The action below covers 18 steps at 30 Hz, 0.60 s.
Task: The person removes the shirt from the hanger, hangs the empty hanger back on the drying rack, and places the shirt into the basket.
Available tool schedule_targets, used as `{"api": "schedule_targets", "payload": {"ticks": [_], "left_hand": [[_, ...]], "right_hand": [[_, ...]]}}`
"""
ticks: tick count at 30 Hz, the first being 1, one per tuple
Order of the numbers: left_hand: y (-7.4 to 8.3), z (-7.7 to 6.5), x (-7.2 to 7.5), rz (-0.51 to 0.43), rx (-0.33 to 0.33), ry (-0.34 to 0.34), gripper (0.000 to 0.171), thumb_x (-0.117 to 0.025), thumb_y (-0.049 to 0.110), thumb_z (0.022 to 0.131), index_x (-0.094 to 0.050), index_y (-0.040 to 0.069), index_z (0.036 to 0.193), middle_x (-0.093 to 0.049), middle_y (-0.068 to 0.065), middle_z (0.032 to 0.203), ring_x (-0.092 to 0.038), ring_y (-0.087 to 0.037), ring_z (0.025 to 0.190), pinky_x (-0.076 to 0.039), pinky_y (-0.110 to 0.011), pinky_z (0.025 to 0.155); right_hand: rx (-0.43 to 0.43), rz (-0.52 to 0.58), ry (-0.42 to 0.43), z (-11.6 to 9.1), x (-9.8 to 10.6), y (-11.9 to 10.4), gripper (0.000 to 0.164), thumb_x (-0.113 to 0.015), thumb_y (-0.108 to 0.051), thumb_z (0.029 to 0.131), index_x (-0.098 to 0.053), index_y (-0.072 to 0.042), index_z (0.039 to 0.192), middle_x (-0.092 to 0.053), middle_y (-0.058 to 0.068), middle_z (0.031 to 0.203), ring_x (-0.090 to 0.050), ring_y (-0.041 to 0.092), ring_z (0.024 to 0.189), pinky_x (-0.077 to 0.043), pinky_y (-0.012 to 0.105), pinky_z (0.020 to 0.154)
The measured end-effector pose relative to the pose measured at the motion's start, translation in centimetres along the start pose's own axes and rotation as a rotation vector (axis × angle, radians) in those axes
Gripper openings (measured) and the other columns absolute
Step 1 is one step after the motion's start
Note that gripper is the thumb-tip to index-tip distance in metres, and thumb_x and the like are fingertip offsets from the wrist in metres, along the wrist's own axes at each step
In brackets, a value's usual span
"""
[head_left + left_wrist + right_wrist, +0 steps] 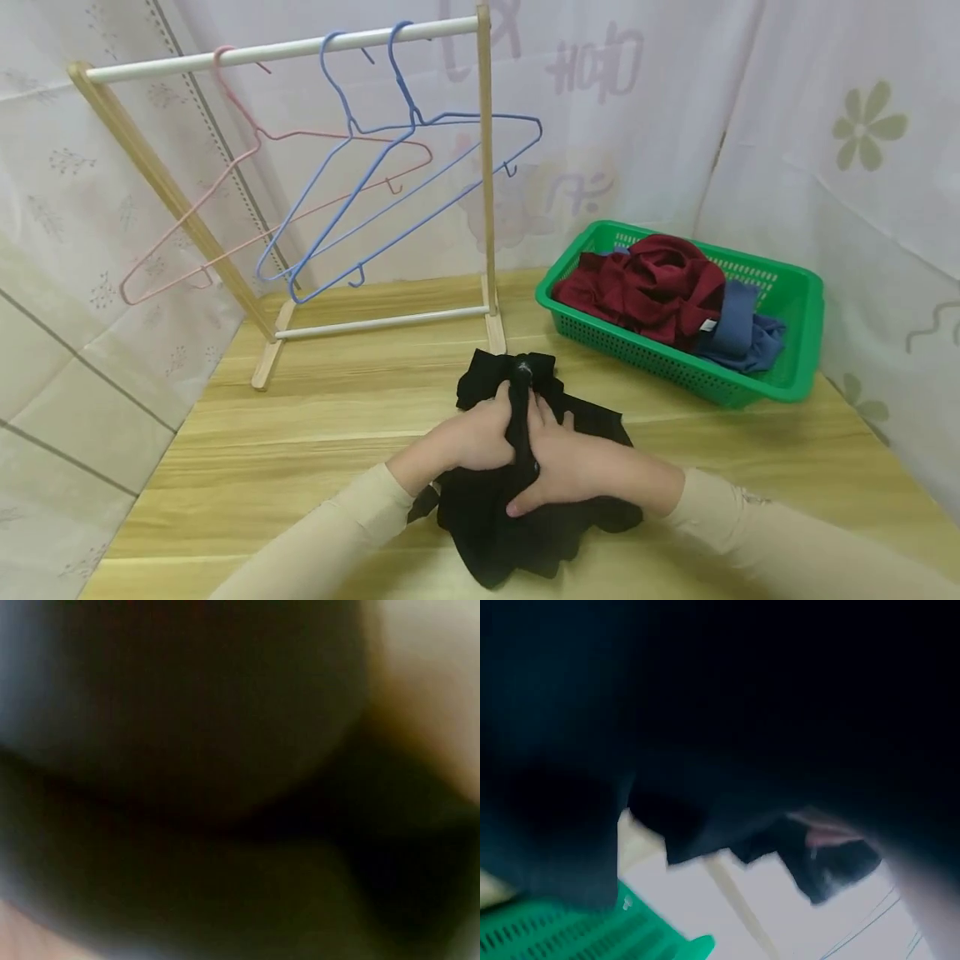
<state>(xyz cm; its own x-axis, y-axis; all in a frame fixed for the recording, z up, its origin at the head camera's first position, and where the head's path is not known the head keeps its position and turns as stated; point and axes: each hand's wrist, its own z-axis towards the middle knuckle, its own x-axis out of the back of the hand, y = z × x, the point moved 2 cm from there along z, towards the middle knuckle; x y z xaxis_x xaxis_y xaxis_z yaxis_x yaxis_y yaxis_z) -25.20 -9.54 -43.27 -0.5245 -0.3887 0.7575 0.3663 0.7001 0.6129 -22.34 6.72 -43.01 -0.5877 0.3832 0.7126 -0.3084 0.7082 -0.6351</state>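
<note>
A rumpled black garment (510,533) lies on the table in front of me, with a collar-like band at its far end and a raised strip down its middle. On the left of that strip my left hand (480,437) grips the cloth, its fingertips partly tucked behind the fold. My right hand (570,458) rests on the other side, fingers fairly straight and thumb spread toward me. Dark, blurred cloth (187,712) fills most of the left wrist view. In the right wrist view, black cloth (727,802) covers the upper part, and a finger (829,834) shows near its edge.
A wooden rack (486,167) stands at the back left, holding a pink hanger (315,215) and two blue hangers (420,235). At the back right, a green basket (806,333) contains dark red cloth (652,287) and blue cloth (742,329). Patterned curtains hang behind.
</note>
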Motion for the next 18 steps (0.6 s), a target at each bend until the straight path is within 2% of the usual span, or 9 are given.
{"api": "schedule_targets", "payload": {"ticks": [1,2,5,7,9,11,14,16,18], "left_hand": [[1.3,-0.7,0.5,-0.033,0.032,-0.041,0.104,-0.073,0.003,0.083,-0.008,-0.017,0.162,-0.063,-0.035,0.139,-0.068,-0.032,0.116,-0.059,-0.029,0.088],[1.4,-0.9,0.4,-0.035,0.052,-0.075,0.107,-0.073,0.007,0.085,-0.004,-0.016,0.163,-0.056,-0.039,0.146,-0.067,-0.033,0.119,-0.059,-0.028,0.089],[1.9,-1.8,0.4,0.010,0.094,-0.152,0.116,-0.076,0.020,0.088,0.005,-0.013,0.164,-0.027,-0.045,0.163,-0.065,-0.034,0.123,-0.056,-0.028,0.092],[2.5,-2.7,0.5,0.090,0.135,-0.181,0.120,-0.077,0.033,0.092,0.007,-0.008,0.166,-0.024,-0.044,0.165,-0.070,-0.036,0.120,-0.059,-0.031,0.093],[3.2,-3.8,0.4,0.262,0.177,-0.178,0.126,-0.079,0.048,0.091,0.007,-0.002,0.168,-0.028,-0.041,0.166,-0.067,-0.040,0.128,-0.060,-0.038,0.099],[4.3,-4.9,-0.1,0.500,0.209,-0.148,0.133,-0.081,0.064,0.085,0.003,0.007,0.171,-0.032,-0.035,0.167,-0.056,-0.043,0.144,-0.056,-0.049,0.109],[6.1,-6.4,-1.3,0.869,0.211,-0.069,0.138,-0.080,0.080,0.075,-0.005,0.018,0.173,-0.027,-0.027,0.173,-0.034,-0.046,0.159,-0.046,-0.064,0.116],[6.7,-6.9,-1.9,1.002,0.177,-0.007,0.140,-0.079,0.084,0.071,-0.007,0.020,0.173,-0.018,-0.023,0.177,-0.027,-0.047,0.162,-0.043,-0.069,0.116],[6.4,-6.9,-1.8,1.034,0.142,0.037,0.145,-0.079,0.086,0.068,-0.005,0.021,0.173,-0.010,-0.020,0.180,-0.021,-0.048,0.163,-0.041,-0.073,0.116]], "right_hand": [[-0.020,-0.057,0.008,0.0,-0.4,-0.2,0.149,-0.091,-0.052,0.080,0.016,0.006,0.165,0.011,0.035,0.174,-0.004,0.064,0.158,-0.017,0.086,0.117],[-0.028,-0.095,0.016,0.0,-0.7,-0.3,0.147,-0.092,-0.048,0.080,0.014,0.009,0.164,0.008,0.037,0.173,-0.009,0.066,0.157,-0.018,0.085,0.117],[-0.030,-0.212,0.034,0.0,-0.8,-0.5,0.132,-0.091,-0.033,0.083,0.003,0.012,0.165,-0.006,0.039,0.172,-0.034,0.061,0.151,-0.028,0.080,0.117],[0.007,-0.275,0.029,0.1,-0.6,-0.5,0.120,-0.088,-0.023,0.085,-0.005,0.012,0.165,-0.014,0.038,0.172,-0.043,0.055,0.149,-0.034,0.078,0.116],[0.040,-0.329,0.017,0.3,-0.2,-0.5,0.107,-0.086,-0.016,0.086,-0.018,0.013,0.164,-0.021,0.035,0.172,-0.051,0.049,0.146,-0.039,0.074,0.116],[0.052,-0.376,0.009,0.5,0.1,-0.4,0.096,-0.084,-0.012,0.087,-0.029,0.012,0.162,-0.032,0.032,0.169,-0.058,0.046,0.139,-0.047,0.068,0.112],[0.049,-0.350,0.013,0.5,1.0,-0.2,0.080,-0.077,0.000,0.086,-0.043,0.006,0.158,-0.053,0.026,0.156,-0.073,0.031,0.103,-0.060,0.049,0.089],[0.074,-0.285,0.012,0.3,1.8,0.0,0.074,-0.071,0.007,0.084,-0.050,0.003,0.155,-0.063,0.022,0.148,-0.067,0.020,0.088,-0.056,0.039,0.078],[0.149,-0.219,-0.020,0.0,2.5,0.3,0.071,-0.065,0.014,0.080,-0.060,-0.003,0.149,-0.069,0.014,0.142,-0.064,0.014,0.090,-0.054,0.034,0.079]]}}
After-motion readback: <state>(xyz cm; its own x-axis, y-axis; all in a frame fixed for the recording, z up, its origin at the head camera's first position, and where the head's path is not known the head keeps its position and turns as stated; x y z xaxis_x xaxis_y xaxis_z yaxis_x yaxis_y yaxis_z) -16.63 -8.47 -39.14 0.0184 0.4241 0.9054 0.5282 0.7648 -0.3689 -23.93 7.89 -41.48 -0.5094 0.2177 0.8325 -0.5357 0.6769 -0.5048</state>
